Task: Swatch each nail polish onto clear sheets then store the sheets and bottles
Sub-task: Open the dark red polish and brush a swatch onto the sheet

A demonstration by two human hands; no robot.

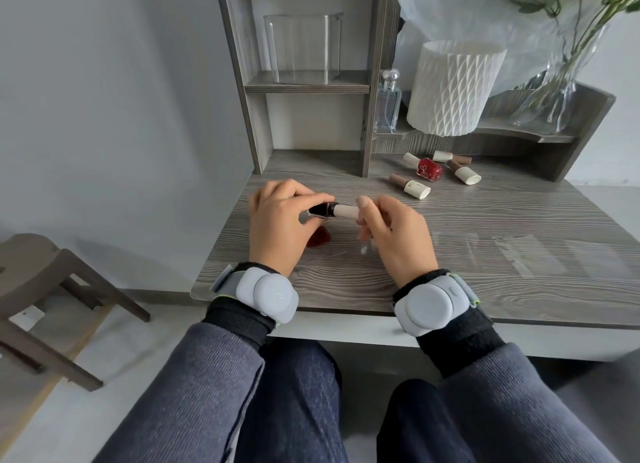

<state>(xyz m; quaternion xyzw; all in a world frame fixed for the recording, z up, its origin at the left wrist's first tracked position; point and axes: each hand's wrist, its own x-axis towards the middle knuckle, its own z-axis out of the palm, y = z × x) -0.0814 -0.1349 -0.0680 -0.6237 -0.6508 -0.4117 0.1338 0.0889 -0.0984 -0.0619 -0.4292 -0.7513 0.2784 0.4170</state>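
My left hand [277, 220] grips a dark nail polish bottle [81, 209] held sideways above the table. My right hand [391, 234] holds its beige cap [348, 210], which sits on the bottle's neck. Under the hands a dark red swatch [319, 237] shows on a clear sheet lying on the table. More clear sheets [540, 251] lie flat to the right. Several polish bottles lie on their sides at the back: a red one [429, 169] and brown ones with cream caps [410, 185].
The grey wood table [346, 282] carries a shelf unit with a clear box [303, 46] on its upper shelf. A perfume bottle [388, 102], a white lamp shade [450, 88] and a glass vase [554, 91] stand on the right ledge. A stool [41, 289] stands on the floor at left.
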